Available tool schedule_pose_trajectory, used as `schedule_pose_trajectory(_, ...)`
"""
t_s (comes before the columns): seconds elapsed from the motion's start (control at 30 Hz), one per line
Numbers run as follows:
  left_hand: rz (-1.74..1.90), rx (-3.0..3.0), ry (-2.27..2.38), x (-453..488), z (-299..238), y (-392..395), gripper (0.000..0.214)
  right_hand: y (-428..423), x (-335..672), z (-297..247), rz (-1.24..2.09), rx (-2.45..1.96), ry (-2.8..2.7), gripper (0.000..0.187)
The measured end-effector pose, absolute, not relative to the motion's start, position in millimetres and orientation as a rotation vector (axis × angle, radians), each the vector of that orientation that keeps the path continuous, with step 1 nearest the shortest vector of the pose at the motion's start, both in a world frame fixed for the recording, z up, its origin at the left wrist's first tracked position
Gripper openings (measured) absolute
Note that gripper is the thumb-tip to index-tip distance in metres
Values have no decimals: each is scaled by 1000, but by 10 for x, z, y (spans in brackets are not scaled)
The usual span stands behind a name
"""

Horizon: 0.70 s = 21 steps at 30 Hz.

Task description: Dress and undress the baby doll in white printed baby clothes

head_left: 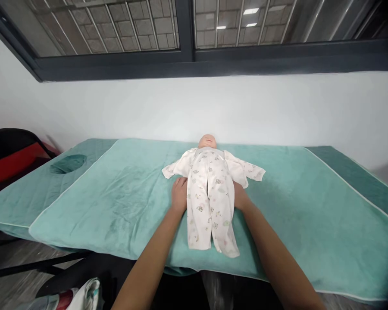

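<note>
A baby doll (pixel 208 140) lies on its back on the teal-covered bed, head toward the wall. It wears a white printed long-sleeved top (pixel 245 167), with the sleeves spread to both sides. Matching baby trousers (pixel 198 206) lie over its front, legs pointing toward me. My left hand (pixel 180 193) is against the trousers' left edge, its fingers bent and partly hidden by the cloth. At the opposite edge, below the top's hem, is my right hand (pixel 240 196); its fingers are tucked out of sight behind the fabric.
The teal bed cover (pixel 304 206) has a face hole (pixel 68 164) at the left end. A white wall (pixel 132 110) with a dark-framed window (pixel 116 68) rises behind. A black and red chair (pixel 16 157) stands left; white fabric (pixel 87 295) shows at the lower left.
</note>
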<state>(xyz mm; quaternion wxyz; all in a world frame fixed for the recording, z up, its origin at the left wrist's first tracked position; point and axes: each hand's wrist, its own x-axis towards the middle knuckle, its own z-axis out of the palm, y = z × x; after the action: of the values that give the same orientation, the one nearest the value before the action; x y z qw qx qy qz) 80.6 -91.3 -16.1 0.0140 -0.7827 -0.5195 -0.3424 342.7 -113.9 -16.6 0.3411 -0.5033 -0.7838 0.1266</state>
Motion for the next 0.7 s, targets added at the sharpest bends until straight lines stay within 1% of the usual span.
schedule_pose_trajectory(0.1, -1029, -2369, -1601, 714, -199, -1097, 22, -1262, 3488, -106, 335, -1268, -2111, 20)
schedule_pose_trajectory(0.2, -1069, -2282, -1640, 622, -239, -1227, 23, -1395, 3556, -63, 310, -1250, -2130, 13)
schedule_pose_trajectory(0.37, -1217, -2120, -1737, 552, -275, -1291, 30, -1544, 3629, -77, 224, -1218, -2166, 16)
schedule_pose_trajectory(0.57, -1049, -2037, -1877, 609, -258, -1262, 35, -1558, 3577, -121, 185, -1267, -2213, 13)
schedule_pose_trajectory(0.7, -1039, -2001, -1969, 612, -241, -1246, 34, -1555, 3574, -131, 207, -1281, -2202, 15)
